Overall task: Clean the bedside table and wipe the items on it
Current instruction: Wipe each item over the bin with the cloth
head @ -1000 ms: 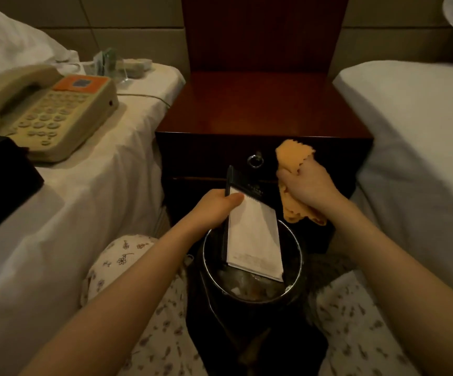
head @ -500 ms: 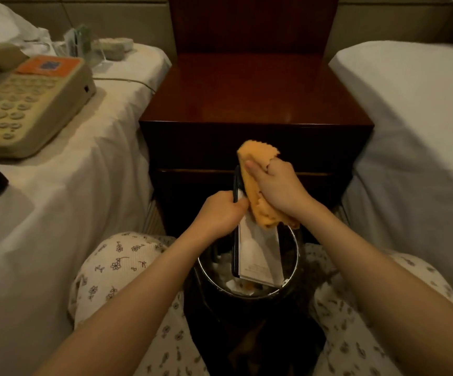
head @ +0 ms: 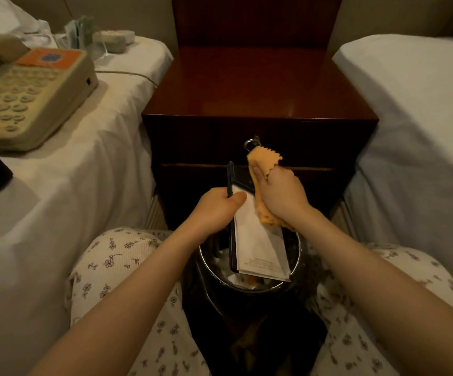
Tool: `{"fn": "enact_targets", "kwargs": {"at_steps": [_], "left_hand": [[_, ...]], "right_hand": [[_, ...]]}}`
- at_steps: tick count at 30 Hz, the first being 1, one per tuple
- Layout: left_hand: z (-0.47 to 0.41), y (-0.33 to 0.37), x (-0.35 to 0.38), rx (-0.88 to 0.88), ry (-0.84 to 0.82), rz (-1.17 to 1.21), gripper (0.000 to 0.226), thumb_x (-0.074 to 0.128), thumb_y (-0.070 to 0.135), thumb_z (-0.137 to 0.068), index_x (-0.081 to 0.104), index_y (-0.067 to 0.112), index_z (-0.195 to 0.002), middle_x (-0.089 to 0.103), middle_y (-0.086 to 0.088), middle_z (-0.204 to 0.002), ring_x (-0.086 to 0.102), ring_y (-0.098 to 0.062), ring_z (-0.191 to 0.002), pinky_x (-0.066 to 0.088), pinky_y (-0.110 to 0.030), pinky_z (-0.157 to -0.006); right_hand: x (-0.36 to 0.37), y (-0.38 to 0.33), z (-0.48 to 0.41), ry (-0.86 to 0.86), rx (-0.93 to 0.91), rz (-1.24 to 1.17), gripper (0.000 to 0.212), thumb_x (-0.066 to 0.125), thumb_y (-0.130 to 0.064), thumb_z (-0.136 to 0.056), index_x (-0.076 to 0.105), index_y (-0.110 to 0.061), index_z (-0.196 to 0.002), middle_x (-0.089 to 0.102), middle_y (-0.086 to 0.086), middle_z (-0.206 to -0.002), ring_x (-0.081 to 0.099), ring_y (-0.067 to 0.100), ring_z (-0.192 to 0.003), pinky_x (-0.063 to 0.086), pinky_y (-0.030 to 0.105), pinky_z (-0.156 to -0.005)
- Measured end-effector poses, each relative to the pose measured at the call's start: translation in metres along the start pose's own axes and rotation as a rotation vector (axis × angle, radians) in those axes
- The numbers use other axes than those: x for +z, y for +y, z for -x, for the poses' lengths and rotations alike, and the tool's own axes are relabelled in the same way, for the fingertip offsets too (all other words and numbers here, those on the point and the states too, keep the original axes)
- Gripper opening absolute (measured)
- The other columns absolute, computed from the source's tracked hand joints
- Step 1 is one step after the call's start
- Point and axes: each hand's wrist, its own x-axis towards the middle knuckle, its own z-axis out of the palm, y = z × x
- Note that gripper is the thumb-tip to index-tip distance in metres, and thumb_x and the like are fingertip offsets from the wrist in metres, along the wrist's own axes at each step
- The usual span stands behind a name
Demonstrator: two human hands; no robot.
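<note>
A: Where is the thing being wiped?

B: A slim black notepad holder with a white paper pad (head: 258, 240) is held tilted over a round dark waste bin with a shiny metal rim (head: 205, 260), in front of the dark red wooden bedside table (head: 258, 85).

A: And the hands?

B: The left hand (head: 214, 210) grips the holder's left edge, thumb laid on the paper. The right hand (head: 282, 196) is closed round a crumpled orange cloth (head: 263, 164), pressed against the pad's upper right corner.

A: Which way should a stroke run?

B: The pad's long axis runs from its far top end down towards the person, so I judge the cloth should travel down the paper, towards the bin. The right side is open; the left thumb covers part of the left edge.

A: Room to move?

B: The white-sheeted left bed (head: 84, 172) and right bed (head: 410, 118) flank the gap. A beige push-button telephone (head: 29, 96) lies on the left bed, well apart. The table's drawer front is close beyond the cloth.
</note>
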Motion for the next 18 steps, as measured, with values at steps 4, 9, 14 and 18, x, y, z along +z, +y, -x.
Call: {"fn": "enact_targets", "kwargs": {"at_steps": [4,9,14,18], "left_hand": [[0.0,-0.001,-0.007,0.038,-0.027,-0.144,0.034,0.043,0.03,-0.097,0.064,0.004,-0.094,0.066,-0.009,-0.089,0.062,-0.023,-0.079,0.045,-0.027,-0.068],[0.005,-0.002,-0.001,0.1,-0.101,-0.466,0.038,0.042,0.034,-0.096,0.039,0.021,-0.061,0.041,0.005,-0.058,0.038,-0.012,-0.051,0.027,-0.026,-0.05],[0.007,0.0,-0.003,0.113,-0.011,-0.453,0.031,0.049,0.034,-0.091,0.052,0.016,-0.067,0.053,-0.001,-0.065,0.052,-0.019,-0.06,0.037,-0.031,-0.056],[0.009,0.004,-0.007,0.11,0.07,-0.268,0.029,0.051,0.03,-0.091,0.065,0.005,-0.084,0.067,-0.01,-0.085,0.063,-0.027,-0.079,0.049,-0.041,-0.073]], "right_hand": [[-0.015,0.011,-0.011,-0.057,0.193,0.048,0.035,0.04,-0.034,-0.099,0.06,-0.008,-0.089,0.058,0.006,-0.083,0.06,0.03,-0.084,0.041,0.032,-0.064],[-0.016,-0.009,-0.005,-0.082,-0.078,-0.334,0.041,0.049,-0.041,-0.094,0.052,-0.012,-0.065,0.051,0.005,-0.06,0.051,0.021,-0.057,0.037,0.037,-0.057],[-0.015,0.008,-0.016,-0.281,0.137,-0.334,0.044,0.044,-0.044,-0.096,0.048,-0.014,-0.064,0.045,0.0,-0.063,0.048,0.014,-0.06,0.037,0.029,-0.059],[-0.012,0.015,-0.018,-0.255,0.232,-0.349,0.034,0.043,-0.043,-0.095,0.058,-0.016,-0.08,0.056,0.002,-0.079,0.057,0.023,-0.08,0.045,0.038,-0.073]]}}
